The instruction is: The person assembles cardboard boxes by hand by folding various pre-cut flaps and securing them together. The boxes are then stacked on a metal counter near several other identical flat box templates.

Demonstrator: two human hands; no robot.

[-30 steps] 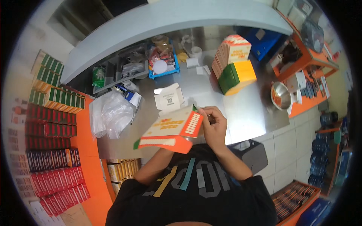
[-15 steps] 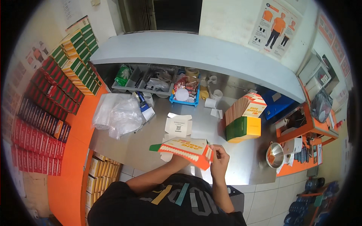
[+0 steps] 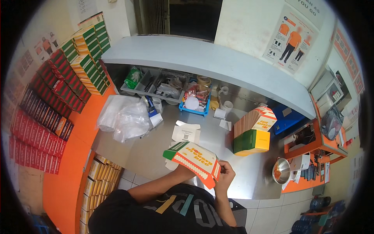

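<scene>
Right hand pinches the right end of a printed carton above the surface; the left hand's grip, hidden beneath, can't be told. Folding seems in hand, the orange flap probably calling for an inward bend.

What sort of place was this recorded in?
Probably a packing counter, perhaps in a food outlet: there's a steel worktop, a printed carton in the person's right hand, and rows of stacked boxes at left.
</scene>
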